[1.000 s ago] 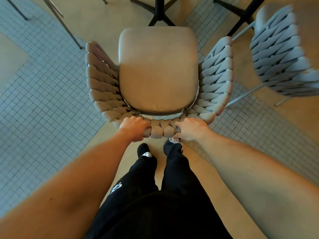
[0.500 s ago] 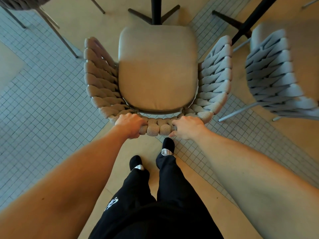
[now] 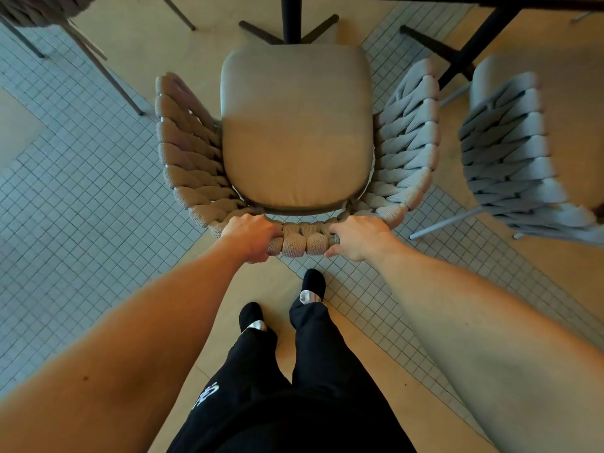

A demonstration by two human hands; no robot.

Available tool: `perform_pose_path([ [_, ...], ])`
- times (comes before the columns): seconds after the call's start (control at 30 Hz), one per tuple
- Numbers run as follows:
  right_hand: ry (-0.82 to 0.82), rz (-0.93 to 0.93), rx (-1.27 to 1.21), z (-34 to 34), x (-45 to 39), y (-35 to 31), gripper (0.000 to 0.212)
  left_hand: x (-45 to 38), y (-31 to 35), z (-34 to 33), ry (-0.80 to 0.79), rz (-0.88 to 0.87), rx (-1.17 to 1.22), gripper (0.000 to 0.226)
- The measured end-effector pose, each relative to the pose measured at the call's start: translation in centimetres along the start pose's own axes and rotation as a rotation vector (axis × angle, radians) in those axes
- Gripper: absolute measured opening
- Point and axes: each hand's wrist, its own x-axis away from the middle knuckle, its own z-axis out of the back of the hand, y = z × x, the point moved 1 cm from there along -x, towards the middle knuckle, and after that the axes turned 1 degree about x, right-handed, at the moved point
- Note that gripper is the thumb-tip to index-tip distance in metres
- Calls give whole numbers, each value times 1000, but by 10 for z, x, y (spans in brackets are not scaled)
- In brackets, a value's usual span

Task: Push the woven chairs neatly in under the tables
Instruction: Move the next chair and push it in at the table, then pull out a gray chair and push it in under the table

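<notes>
Both hands are clamped on the top rail of the beige woven-rope armchair [image 3: 295,148]: left hand [image 3: 251,235] and right hand [image 3: 358,237] curl over the backrest, a few rope loops between them. The chair sits straight ahead of the grip, its cushion's front edge nearly at the black table pedestal [image 3: 291,19]. A second grey woven chair [image 3: 516,152] stands to the right.

Three woven chairs [image 3: 294,152] [image 3: 516,152] [image 3: 39,8], two table bases [image 3: 291,24] [image 3: 464,50], two hands [image 3: 251,235] [image 3: 359,235].

left hand [image 3: 251,236] + right hand [image 3: 358,237] | hold woven chair [image 3: 295,138] backrest (seat facing table base [image 3: 291,24])
</notes>
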Motion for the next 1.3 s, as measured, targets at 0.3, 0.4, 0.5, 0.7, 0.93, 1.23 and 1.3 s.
perform_pose_path([
  [0.3, -11, 7, -40, -2, 1, 1, 61, -1, -3, -15, -8, 18, 106, 60],
  [0.4, 9, 21, -72, 3, 2, 0, 69, 5, -2, -13, -10, 34, 137, 71],
  [0.5, 42, 50, -100, 9, 2, -1, 72, 9, -3, -7, 15, 74, 183, 71],
  [0.7, 76, 79, -135, 21, 11, -5, 78, 21, -2, 5, 89, 137, 283, 67],
  [0.93, 136, 153, -97, 43, 19, -29, 82, 50, -10, 13, 145, 231, 387, 65],
  [1.23, 113, 274, 48, 82, 9, -103, 85, 94, -63, 4, 240, 322, 555, 60],
  [1.3, 110, 299, 67, 89, 3, -126, 87, 103, -82, -1, 248, 338, 574, 61],
])
